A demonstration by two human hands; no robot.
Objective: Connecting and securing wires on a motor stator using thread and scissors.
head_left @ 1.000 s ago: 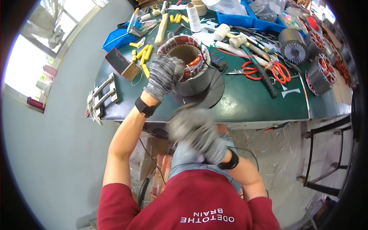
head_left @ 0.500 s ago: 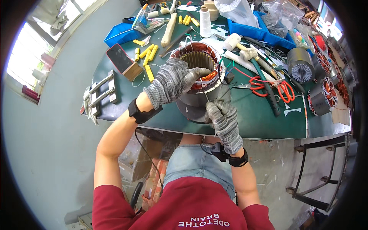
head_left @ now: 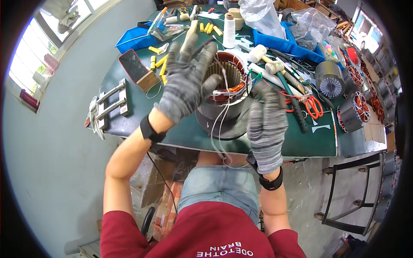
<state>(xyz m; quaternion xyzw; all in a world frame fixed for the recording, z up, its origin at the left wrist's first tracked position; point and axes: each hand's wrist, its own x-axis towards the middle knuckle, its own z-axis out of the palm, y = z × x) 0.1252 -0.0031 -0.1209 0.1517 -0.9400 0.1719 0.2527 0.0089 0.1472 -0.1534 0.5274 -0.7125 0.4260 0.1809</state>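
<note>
A motor stator (head_left: 205,115) stands upright near the table's front edge, its copper winding (head_left: 236,88) showing at the top. A white lacing cord (head_left: 214,126) hangs loose in strands from the winding's front, down past the table edge. My left hand (head_left: 185,81), in a grey knit glove, is raised at the stator's left rim with its fingers spread, covering part of the winding. On the stator's right side, my gloved right hand (head_left: 267,127) is up with fingers stretched and somewhat blurred. Neither hand holds anything I can see.
Right of the stator lie mallets (head_left: 275,67), red-handled scissors (head_left: 313,106) and a steel core (head_left: 330,79). A phone (head_left: 134,66) leans on a wooden block to the left, near a metal frame (head_left: 112,102). Blue bins (head_left: 137,38) and a thread cone (head_left: 229,31) stand farther back.
My right hand has let go of the cord and moved right, its fingers opening. The left hand has lifted off the winding and spread its fingers. The cord now hangs loose.
</note>
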